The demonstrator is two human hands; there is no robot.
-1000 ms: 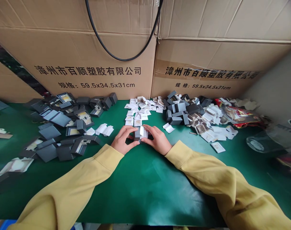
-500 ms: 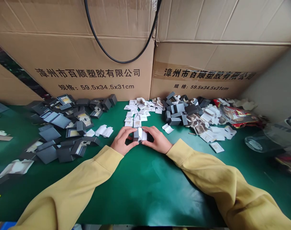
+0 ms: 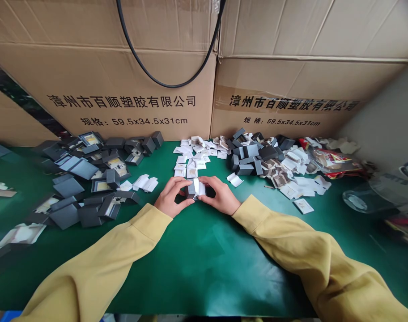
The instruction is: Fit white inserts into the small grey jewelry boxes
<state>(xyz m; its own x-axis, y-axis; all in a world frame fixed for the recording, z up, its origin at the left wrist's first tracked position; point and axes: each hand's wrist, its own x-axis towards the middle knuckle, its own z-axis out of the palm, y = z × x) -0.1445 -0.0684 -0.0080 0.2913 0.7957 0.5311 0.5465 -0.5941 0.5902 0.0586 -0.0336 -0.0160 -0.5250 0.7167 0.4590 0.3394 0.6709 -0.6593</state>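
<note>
Between my two hands, at the middle of the table, is a small dark grey box (image 3: 191, 190) with a folded white card piece (image 3: 199, 188) at its right side. My left hand (image 3: 170, 197) grips the box from the left, thumb at the near edge and fingers at the far edge. From the right, my right hand (image 3: 222, 196) pinches the same box where the white piece shows. Part of the box is hidden by my fingers. Just beyond it lie several white cards (image 3: 191, 172) in rough rows.
Many dark grey boxes (image 3: 68, 214) are heaped on the left. On the right are more grey boxes (image 3: 246, 169), loose white inserts (image 3: 296, 188), a red bag (image 3: 338, 163) and a clear plastic jug (image 3: 375, 194). Large cartons (image 3: 130, 76) stand behind, with a black cable (image 3: 172, 86) hanging down.
Almost nothing differs. Both hands keep their hold on the box in the same place, and the whole view has shifted very slightly.
</note>
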